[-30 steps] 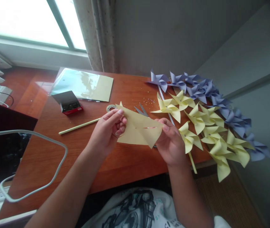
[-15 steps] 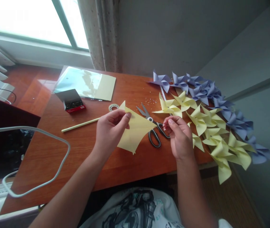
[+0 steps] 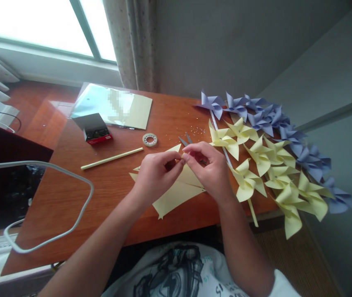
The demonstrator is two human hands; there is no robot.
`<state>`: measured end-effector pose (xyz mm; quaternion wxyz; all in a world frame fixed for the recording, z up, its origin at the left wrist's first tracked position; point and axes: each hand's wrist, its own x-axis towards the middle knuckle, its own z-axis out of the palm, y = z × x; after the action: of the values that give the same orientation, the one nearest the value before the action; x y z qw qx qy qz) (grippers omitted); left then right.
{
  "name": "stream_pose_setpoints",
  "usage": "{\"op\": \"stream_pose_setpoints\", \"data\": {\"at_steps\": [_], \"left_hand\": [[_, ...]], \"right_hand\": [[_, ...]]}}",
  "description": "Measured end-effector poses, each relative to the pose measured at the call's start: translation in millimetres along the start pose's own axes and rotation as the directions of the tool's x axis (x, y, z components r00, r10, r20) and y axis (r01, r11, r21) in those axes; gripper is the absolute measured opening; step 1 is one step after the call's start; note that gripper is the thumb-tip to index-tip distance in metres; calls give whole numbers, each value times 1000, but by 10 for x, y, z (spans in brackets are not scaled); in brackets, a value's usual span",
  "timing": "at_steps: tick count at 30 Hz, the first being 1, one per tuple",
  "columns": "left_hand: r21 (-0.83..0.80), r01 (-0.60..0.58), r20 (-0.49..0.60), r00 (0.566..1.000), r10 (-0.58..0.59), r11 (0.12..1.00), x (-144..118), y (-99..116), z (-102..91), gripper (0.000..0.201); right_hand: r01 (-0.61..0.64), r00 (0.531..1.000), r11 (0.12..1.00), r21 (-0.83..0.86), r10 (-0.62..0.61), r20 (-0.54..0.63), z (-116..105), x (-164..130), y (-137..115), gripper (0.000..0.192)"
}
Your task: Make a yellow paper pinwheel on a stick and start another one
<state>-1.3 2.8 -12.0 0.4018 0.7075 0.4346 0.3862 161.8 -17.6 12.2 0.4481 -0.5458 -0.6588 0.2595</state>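
The surface (image 3: 70, 206) carried the cut yellow paper (image 3: 176, 196) right below the left hand (image 3: 155, 171) and right hand (image 3: 211, 169), so a careless drag could've creased it imo. Fingers (image 3: 177, 167) were pinched together, couldn't tell on what. Counted eight yellow pinwheels (image 3: 258, 154), one box (image 3: 93, 131), one loose stick (image 3: 112, 159), one tape roll (image 3: 150, 140).

From here, a folder (image 3: 140, 112) lies at the counter's (image 3: 55, 206) far left corner, a box (image 3: 100, 137) just in front of it. Before the box a stick (image 3: 112, 159) slants, a tape roll (image 3: 150, 140) just past its right end. Paper (image 3: 176, 196) spreads toward the near edge, beneath the left hand (image 3: 155, 175) and right hand (image 3: 209, 169); scissors (image 3: 184, 142) lie behind the right one, partly hidden. Pinwheels (image 3: 246, 179) crowd the right end, from far edge to near. A curtain (image 3: 135, 49) hangs behind the far edge.
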Motion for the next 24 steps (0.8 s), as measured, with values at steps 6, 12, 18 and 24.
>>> {"op": "stream_pose_setpoints", "data": {"at_steps": [6,12,18,24], "left_hand": [[-52,-37,-63,997,34,998,31,36,-16,17],[-107,-16,-2,1000,16,994,27,45,-25,18],[-136,31,45,999,-25,990,8,22,3,18],[-238,92,104,992,-69,967,12,35,-11,17]], "right_hand": [[50,998,999,-15,-51,-46,-14,-13,-33,8],[46,997,998,-34,-48,-66,-27,-37,-22,8],[117,992,992,-38,-118,-34,-50,-23,-14,10],[101,992,995,-25,-103,-76,-47,-43,0,12]]}}
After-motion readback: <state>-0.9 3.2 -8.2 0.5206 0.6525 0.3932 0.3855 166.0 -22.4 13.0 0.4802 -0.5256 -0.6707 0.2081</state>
